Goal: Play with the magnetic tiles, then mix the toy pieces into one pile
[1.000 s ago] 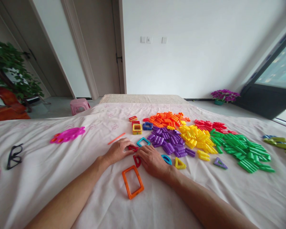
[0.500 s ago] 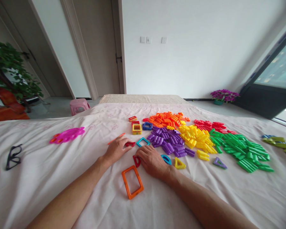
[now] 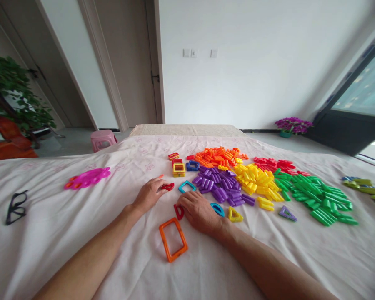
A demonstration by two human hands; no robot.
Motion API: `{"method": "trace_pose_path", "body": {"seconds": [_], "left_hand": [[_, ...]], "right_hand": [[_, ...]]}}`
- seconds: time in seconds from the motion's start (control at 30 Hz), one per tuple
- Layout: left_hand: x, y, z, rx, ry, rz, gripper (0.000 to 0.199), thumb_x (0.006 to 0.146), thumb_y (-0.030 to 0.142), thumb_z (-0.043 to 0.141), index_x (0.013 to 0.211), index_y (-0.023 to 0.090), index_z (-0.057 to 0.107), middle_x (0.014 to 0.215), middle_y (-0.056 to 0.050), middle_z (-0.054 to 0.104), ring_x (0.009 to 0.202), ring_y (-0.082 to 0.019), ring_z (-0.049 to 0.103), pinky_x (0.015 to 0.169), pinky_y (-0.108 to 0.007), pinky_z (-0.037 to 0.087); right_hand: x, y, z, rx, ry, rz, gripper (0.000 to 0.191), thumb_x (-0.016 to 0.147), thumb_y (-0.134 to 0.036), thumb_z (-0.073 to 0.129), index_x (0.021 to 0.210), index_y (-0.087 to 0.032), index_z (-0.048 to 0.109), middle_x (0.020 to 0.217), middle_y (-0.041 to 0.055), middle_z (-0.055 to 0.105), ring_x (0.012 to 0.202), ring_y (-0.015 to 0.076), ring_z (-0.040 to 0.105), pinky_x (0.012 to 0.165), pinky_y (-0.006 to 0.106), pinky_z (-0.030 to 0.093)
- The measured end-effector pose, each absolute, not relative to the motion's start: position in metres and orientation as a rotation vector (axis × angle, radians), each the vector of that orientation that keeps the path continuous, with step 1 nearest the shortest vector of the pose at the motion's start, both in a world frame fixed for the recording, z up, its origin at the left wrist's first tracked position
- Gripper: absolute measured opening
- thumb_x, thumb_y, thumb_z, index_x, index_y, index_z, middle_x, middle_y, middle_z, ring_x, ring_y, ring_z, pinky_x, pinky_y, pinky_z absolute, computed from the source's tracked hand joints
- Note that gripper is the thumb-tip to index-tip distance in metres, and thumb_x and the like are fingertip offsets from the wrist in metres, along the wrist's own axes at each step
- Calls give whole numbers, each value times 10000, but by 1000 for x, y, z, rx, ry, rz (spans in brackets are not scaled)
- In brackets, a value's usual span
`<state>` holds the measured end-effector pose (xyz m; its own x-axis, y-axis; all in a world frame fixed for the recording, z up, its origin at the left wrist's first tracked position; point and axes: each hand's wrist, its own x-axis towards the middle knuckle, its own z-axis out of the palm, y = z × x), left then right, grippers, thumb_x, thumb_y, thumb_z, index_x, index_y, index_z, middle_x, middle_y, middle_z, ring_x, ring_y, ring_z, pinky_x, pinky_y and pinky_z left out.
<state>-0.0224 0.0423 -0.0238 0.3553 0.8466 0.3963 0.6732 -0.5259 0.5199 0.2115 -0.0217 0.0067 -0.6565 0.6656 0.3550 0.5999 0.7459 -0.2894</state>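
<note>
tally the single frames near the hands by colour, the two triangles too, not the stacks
Red: 2, curved frame in the left hand, D-shaped frame at the right hand
Orange: 1 rectangle
Light blue: 2, square and rounded piece
Yellow: 1 triangle
Purple: 1 triangle
Total: 7

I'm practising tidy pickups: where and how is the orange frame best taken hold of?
Probably by the middle of its near short bar, coming from the near side. The orange frame lies flat on the cloth, its open middle leaves room to pinch that bar, and its far end sits close to the red piece by the right hand.
</note>
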Motion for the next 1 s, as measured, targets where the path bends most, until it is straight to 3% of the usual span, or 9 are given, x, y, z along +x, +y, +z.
{"method": "trace_pose_path", "body": {"seconds": [0.17,0.3,0.47,0.6,0.73,0.87,1.0], "left_hand": [[-23,42,-20,2411,1391,872,267,784,246,692,1050,243,670,1066,-41,678,1109,-212,585,933,-315,458],[-19,37,-14,2446,1409,870,163,847,307,630,988,247,684,1010,-26,695,1044,-191,605,896,-287,454],[-20,33,-6,2462,1456,878,260,889,439,547,1009,252,681,945,-20,707,917,-175,628,845,-271,455],[-32,38,-5,2463,1739,977,230,913,361,512,1025,232,667,1034,-53,685,971,-195,599,898,-298,428],[-42,44,-7,2398,2018,725,148,841,320,603,940,230,667,953,-55,675,909,-211,601,783,-292,444],[-43,45,-7,2295,2036,641,103,857,274,554,890,222,636,909,-32,676,848,-168,624,678,-241,427],[-40,45,-9,2204,1964,749,130,852,274,535,881,214,647,908,-35,691,830,-160,646,691,-234,448]], "right_hand": [[211,-22,8,-969,-2509,200,140,906,-118,503,983,-183,601,945,50,604,893,177,520,841,310,383],[211,-21,8,-975,-2508,208,134,911,-129,504,983,-186,601,952,49,603,898,176,517,843,308,381],[211,-21,7,-982,-2510,207,126,909,-126,504,970,-182,598,950,50,604,885,174,515,835,304,378],[212,-21,6,-981,-2508,205,117,901,-125,520,964,-186,597,944,42,606,884,171,513,835,303,375],[212,-21,6,-964,-2510,208,131,893,-110,522,968,-184,599,948,47,609,888,173,514,831,302,377],[212,-21,7,-957,-2503,203,122,897,-114,519,964,-180,597,938,49,611,877,174,516,825,305,379],[212,-21,6,-950,-2497,203,120,901,-117,515,961,-180,597,938,52,613,880,178,517,824,309,380]]}}
